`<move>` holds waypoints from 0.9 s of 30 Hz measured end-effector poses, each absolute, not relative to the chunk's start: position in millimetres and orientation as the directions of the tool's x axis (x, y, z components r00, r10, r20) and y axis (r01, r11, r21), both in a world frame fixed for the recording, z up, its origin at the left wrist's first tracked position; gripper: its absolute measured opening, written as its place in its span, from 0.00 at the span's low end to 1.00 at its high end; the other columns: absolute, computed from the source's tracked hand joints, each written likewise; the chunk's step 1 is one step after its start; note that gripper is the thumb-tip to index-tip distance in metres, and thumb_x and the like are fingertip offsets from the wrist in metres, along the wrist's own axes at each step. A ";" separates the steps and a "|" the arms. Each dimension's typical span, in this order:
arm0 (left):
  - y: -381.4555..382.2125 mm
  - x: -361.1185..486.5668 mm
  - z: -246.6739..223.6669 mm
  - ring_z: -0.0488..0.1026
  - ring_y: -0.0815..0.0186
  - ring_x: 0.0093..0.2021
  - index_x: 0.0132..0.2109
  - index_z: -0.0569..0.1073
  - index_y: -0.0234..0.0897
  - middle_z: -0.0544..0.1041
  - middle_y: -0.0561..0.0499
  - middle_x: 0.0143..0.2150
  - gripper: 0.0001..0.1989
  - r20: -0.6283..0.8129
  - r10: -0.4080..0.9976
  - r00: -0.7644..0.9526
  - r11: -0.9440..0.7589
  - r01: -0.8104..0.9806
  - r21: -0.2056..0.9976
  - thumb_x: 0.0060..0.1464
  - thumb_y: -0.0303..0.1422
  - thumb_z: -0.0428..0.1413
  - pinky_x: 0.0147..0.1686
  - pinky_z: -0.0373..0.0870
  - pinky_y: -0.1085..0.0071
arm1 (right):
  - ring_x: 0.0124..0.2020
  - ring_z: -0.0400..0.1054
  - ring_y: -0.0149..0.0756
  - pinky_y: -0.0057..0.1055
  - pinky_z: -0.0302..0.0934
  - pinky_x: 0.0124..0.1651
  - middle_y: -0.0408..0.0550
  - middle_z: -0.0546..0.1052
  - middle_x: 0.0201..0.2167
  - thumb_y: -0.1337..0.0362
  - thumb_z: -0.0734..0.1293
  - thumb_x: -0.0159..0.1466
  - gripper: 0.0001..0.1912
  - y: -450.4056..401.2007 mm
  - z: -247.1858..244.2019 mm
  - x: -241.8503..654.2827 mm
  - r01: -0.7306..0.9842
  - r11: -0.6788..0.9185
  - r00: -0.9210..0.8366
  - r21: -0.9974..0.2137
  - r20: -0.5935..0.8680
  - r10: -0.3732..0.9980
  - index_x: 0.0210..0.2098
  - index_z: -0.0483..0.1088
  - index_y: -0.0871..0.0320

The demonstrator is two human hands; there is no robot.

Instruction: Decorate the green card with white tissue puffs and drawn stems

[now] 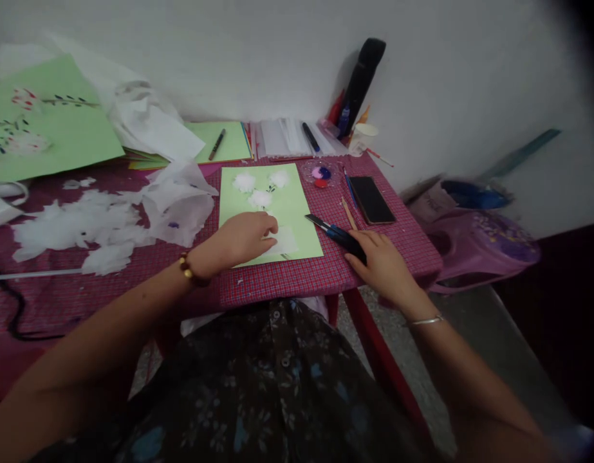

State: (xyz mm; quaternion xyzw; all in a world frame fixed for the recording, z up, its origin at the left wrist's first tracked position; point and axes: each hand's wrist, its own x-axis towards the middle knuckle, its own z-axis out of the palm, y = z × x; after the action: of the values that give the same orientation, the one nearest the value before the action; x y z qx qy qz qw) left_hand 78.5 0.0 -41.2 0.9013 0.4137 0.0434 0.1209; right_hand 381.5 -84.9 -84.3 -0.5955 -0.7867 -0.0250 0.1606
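My left hand (246, 239) rests over the lower left of a light green sheet (304, 222), fingers bent, with a small gap between thumb and forefinger. Beside its fingertips lies a pale white rectangular piece (286, 240), partly covered by the hand. White ruffled flowers (261, 199) with small dark leaves sit on the upper half of the sheet. At the sheet's right edge, my right hand (383, 263) is closed around the black and blue handle of a utility knife (338, 236). Its blade points left over the sheet.
Crumpled white tissue paper (176, 202) and cut white petals (84, 222) spread on the left. A phone (372, 199), a pencil (349, 213) and a paint palette (320, 175) are at the right. Behind stand plastic sleeves (282, 138) and a marker (217, 145).
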 end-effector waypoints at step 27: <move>-25.0 73.2 -62.8 0.71 0.58 0.42 0.35 0.74 0.38 0.77 0.45 0.39 0.14 0.173 0.631 0.756 -0.774 0.627 0.084 0.65 0.35 0.47 0.44 0.66 0.59 | 0.50 0.67 0.49 0.50 0.64 0.55 0.56 0.72 0.47 0.68 0.64 0.64 0.22 -60.0 -83.3 374.1 0.780 0.515 -0.428 -0.355 0.298 0.853 0.58 0.69 0.56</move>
State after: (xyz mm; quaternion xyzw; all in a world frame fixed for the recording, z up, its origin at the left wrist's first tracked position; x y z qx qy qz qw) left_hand 73.2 -25.0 -62.8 0.9369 0.3358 0.0962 0.0105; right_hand 374.1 -60.0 -83.3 -0.4854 -0.8411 0.0817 0.2243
